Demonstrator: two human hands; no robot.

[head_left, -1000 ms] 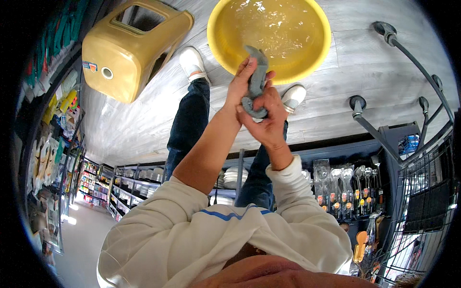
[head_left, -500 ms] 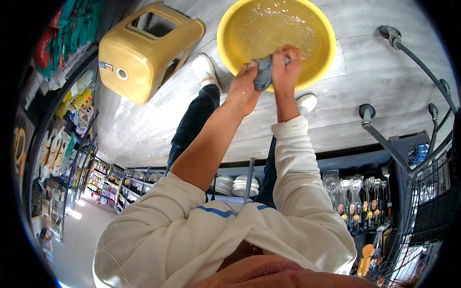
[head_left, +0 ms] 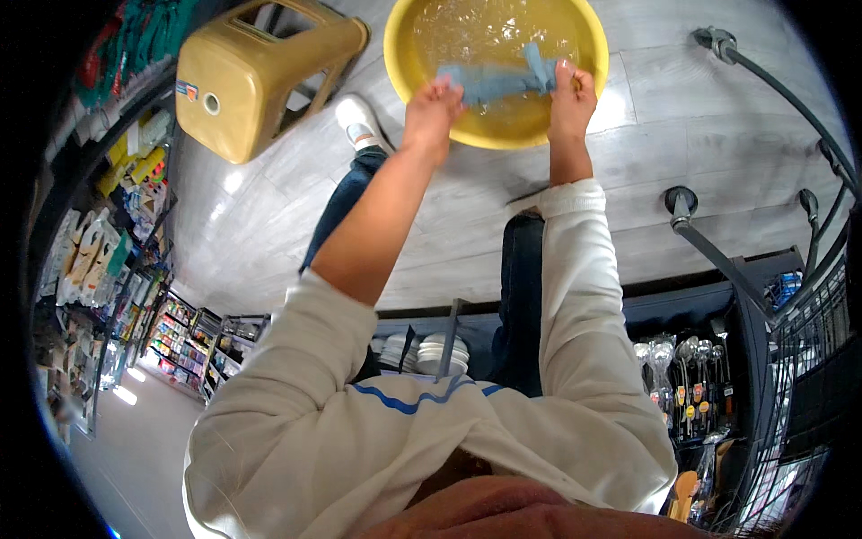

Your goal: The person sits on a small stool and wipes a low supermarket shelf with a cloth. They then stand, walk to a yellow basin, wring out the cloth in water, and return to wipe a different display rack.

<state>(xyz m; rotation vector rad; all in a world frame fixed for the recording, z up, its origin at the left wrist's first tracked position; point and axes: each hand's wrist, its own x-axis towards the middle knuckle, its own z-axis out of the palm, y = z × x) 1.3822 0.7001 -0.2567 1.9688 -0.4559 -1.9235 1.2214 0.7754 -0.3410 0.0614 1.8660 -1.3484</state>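
Between my two hands a wet grey-blue cloth (head_left: 496, 84) is stretched sideways above a round yellow basin (head_left: 401, 67). Water with bright ripples (head_left: 485, 27) stands in the basin. At the cloth's left end, my left hand (head_left: 433, 112) grips it with closed fingers, slightly smeared by motion. My right hand (head_left: 573, 97) pinches the right end, where a loose fold of cloth sticks up beside the thumb. Both hands are over the near rim of the basin.
A tan plastic stool (head_left: 242, 85) lies tipped over left of the basin. On the right stands a wheeled metal cart (head_left: 709, 247). Shelves of packaged goods (head_left: 99, 260) line the left side. Stacked white bowls (head_left: 442, 352) and hanging ladles (head_left: 687, 359) are on a rack nearby.
The bunched cloth has been opened out and pulled wide. My hands have moved apart, the left one leftward and the right one rightward, and both slightly farther out over the basin.
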